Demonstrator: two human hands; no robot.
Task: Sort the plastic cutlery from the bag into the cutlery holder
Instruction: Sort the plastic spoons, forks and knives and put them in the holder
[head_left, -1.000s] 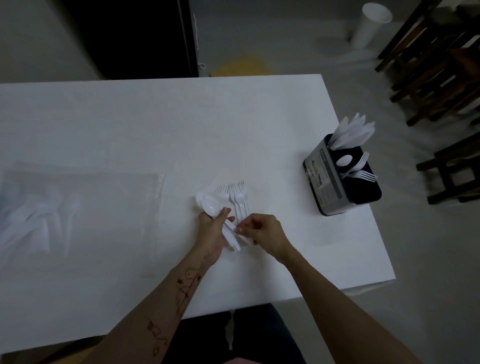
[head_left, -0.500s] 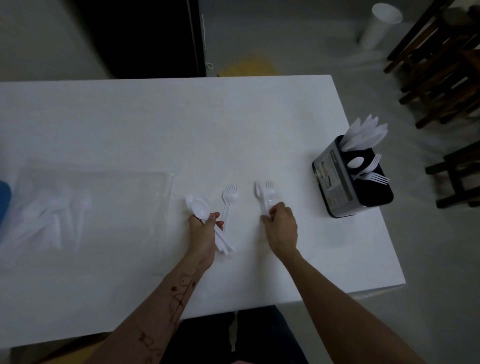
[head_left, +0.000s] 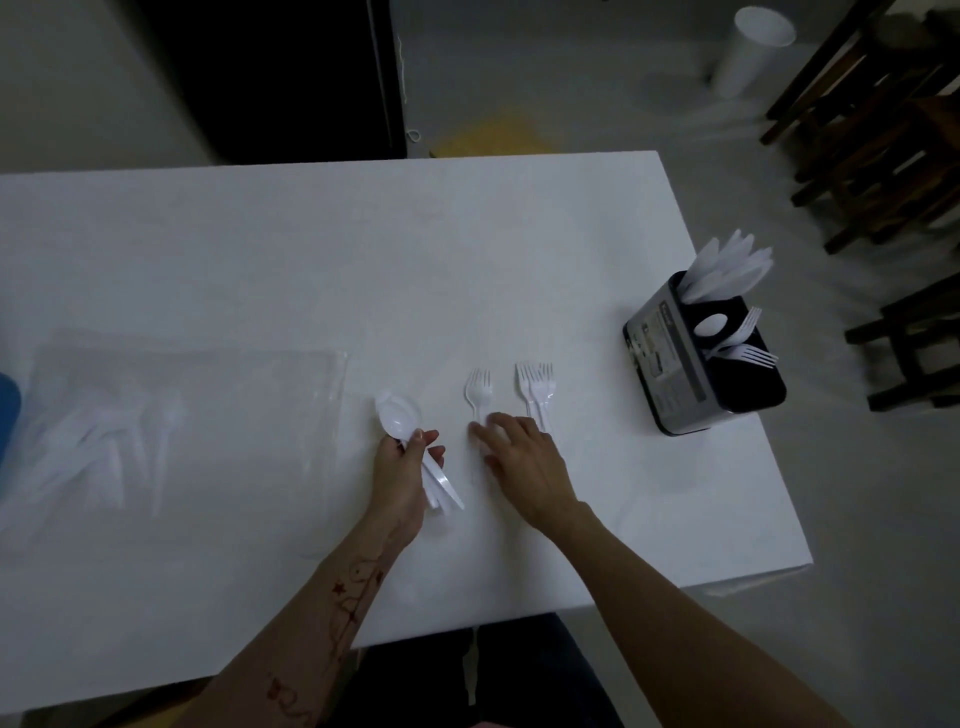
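Step in hand, as judged: forks are being separated from spoons on the table before transfer. The left hand (head_left: 402, 467) grips a bundle of spoons (head_left: 399, 415) by the handles, bowls pointing to 12 o'clock. The right hand (head_left: 519, 452) lies spread, fingers straight, fingertips touching the handle of a single fork (head_left: 479, 393). A small stack of forks (head_left: 536, 387) lies just beside it at 3 o'clock. The cutlery holder (head_left: 670, 358) stands at 2 o'clock near the table's right edge, already carrying knives, a spoon and forks in separate compartments. The bag (head_left: 171, 415) lies flat at 9 o'clock with cutlery inside.

Next move likely calls for gathering the single fork with the stack, then carrying them to the fork compartment.

Surface: white table (head_left: 363, 249). Room: pale floor, white cup (head_left: 753, 49) at 1 o'clock, dark wooden chairs (head_left: 883, 130) at 2 o'clock.
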